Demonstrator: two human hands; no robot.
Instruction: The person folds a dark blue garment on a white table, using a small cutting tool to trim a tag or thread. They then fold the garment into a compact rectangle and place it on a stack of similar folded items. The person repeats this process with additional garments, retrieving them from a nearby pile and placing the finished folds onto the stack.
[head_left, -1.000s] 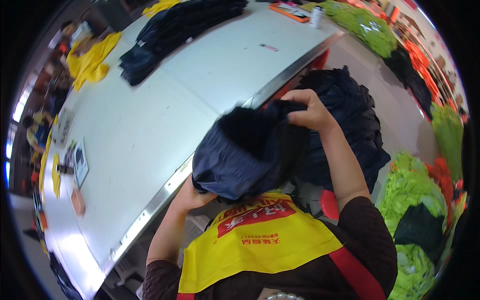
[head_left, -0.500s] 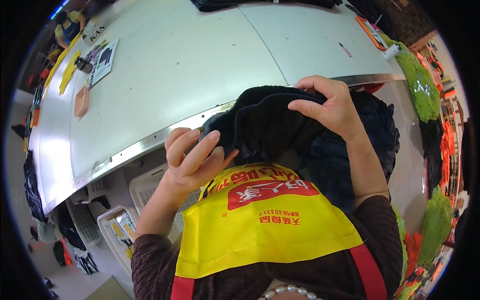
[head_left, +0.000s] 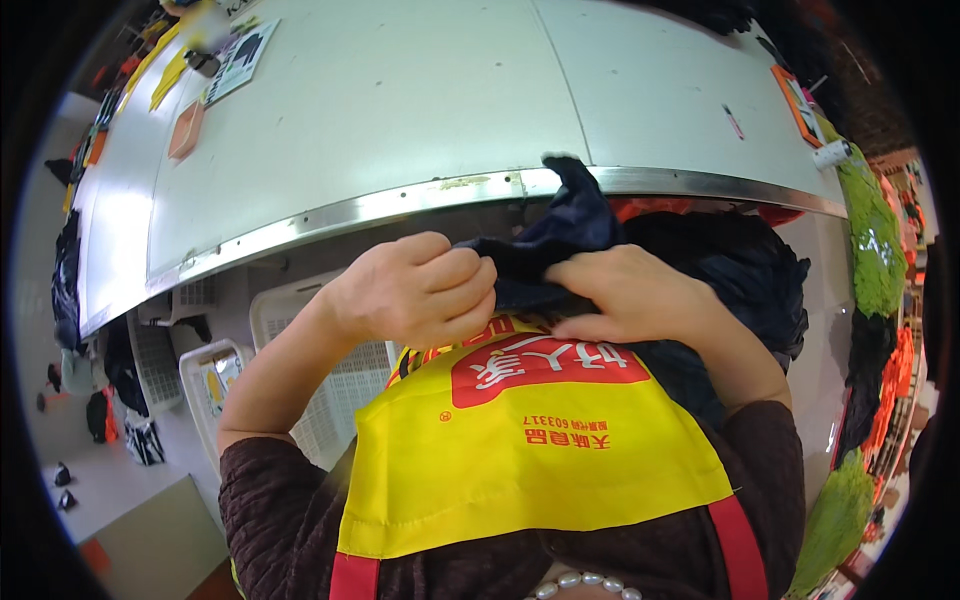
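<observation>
In front of my yellow apron (head_left: 560,480), just below the table's metal edge, is a dark navy, soft cloth piece (head_left: 575,220). One narrow end of it sticks up over the edge. My left hand (head_left: 420,290) is closed in a fist on the left end of this cloth. On its right side my right hand (head_left: 635,295) is also closed on it, fingers bent inward and thumb low against the apron. The cloth between the hands is partly hidden behind them. A pile of dark cloth (head_left: 735,265) lies beyond my right forearm.
Ahead stretches a white table (head_left: 400,100) with a metal edge. On it are a pink tray (head_left: 186,130), a printed sheet (head_left: 242,62), a pen (head_left: 733,122), an orange-framed box (head_left: 795,105) and a white roll (head_left: 832,154). White baskets (head_left: 215,352) stand below left; green bundles (head_left: 870,240) lie right.
My hands have come lower and closer together, closing on the cloth. Its wide ribbed opening, spread before, is now bunched, and a narrow end points up. The view has shifted slightly.
</observation>
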